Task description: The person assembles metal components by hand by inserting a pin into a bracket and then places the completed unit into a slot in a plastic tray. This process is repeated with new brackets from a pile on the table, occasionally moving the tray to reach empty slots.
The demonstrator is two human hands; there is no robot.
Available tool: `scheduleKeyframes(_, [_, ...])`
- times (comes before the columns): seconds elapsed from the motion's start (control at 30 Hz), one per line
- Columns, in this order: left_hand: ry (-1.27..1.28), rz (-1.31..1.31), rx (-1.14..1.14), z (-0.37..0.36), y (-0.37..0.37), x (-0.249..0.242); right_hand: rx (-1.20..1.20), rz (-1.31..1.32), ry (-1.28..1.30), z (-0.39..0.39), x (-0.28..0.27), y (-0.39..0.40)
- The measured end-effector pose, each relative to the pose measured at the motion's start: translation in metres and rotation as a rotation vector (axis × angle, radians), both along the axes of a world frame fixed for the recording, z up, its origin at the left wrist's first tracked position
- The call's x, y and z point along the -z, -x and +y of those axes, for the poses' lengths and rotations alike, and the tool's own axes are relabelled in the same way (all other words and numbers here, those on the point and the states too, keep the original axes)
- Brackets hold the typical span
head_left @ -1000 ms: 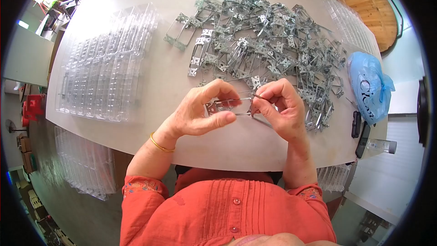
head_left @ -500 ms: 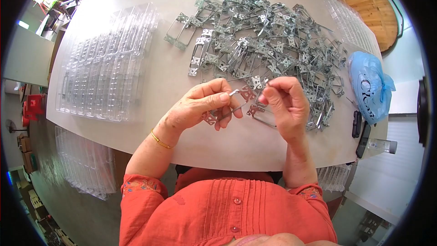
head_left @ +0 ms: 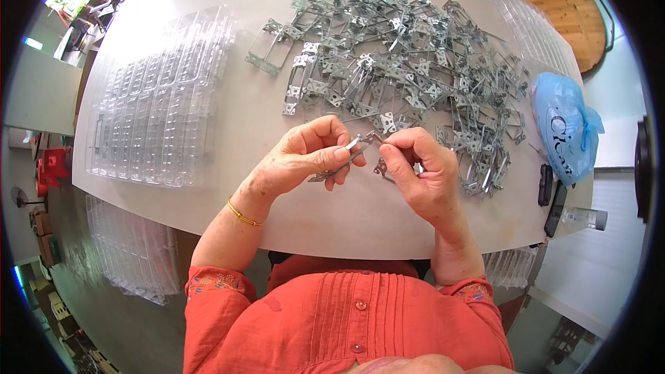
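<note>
In front of my chest, my left hand [head_left: 315, 151] is closed on a metal bracket [head_left: 355, 147], a small plate-and-rod piece held tilted between thumb and fingers. My right hand [head_left: 421, 167] pinches at the bracket's right end, thumb and forefinger meeting there. Whether the right fingers hold a separate small part is hidden. Beyond both hands spreads a tangled pile of similar metal brackets [head_left: 388, 62], with perforated plates joined by thin rods. One bracket plate [head_left: 380, 167] shows just left of my right thumb.
Stacked clear plastic trays [head_left: 159, 100] lie on the table's left, more clear trays [head_left: 530, 31] at the far right. A blue plastic bag [head_left: 562, 131] sits at the right edge, near a black phone [head_left: 555, 211] and a clear bottle [head_left: 582, 218]. The table edge [head_left: 332, 249] runs before me.
My right hand has moved left, bringing its fingertips to the bracket in my left hand. That bracket has turned and now shows more edge-on. The pile looks the same.
</note>
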State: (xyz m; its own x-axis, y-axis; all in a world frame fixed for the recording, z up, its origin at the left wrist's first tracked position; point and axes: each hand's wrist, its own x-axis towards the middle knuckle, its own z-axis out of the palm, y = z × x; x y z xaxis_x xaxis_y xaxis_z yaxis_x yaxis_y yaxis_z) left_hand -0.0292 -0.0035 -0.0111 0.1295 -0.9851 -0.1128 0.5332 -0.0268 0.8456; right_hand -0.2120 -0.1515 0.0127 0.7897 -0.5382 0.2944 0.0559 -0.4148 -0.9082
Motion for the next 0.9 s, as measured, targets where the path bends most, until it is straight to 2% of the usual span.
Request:
scheduleKeyframes(0.23, [-0.013,-0.101,-0.012,-0.001,-0.002,-0.003,-0.011,0.053,0.011,-0.002,0.003,0.003])
scheduleKeyframes(0.3, [-0.033,-0.230,-0.038,-0.001,-0.002,-0.005,-0.024,0.077,0.025,-0.001,0.001,0.003])
scheduleKeyframes(0.37, [-0.057,-0.245,-0.034,-0.002,-0.001,-0.008,0.007,0.174,-0.226,0.005,-0.010,0.002])
scheduleKeyframes(0.57, [-0.052,-0.263,0.010,-0.002,0.001,-0.008,-0.211,0.209,-0.508,-0.003,-0.010,0.004])
scheduleKeyframes(0.67, [-0.026,-0.313,0.025,-0.001,0.003,-0.006,-0.248,0.239,-0.576,-0.006,-0.010,0.003])
scheduleKeyframes(0.9, [-0.053,-0.466,0.123,0.001,0.001,-0.011,-0.265,0.372,-0.535,-0.006,-0.017,0.005])
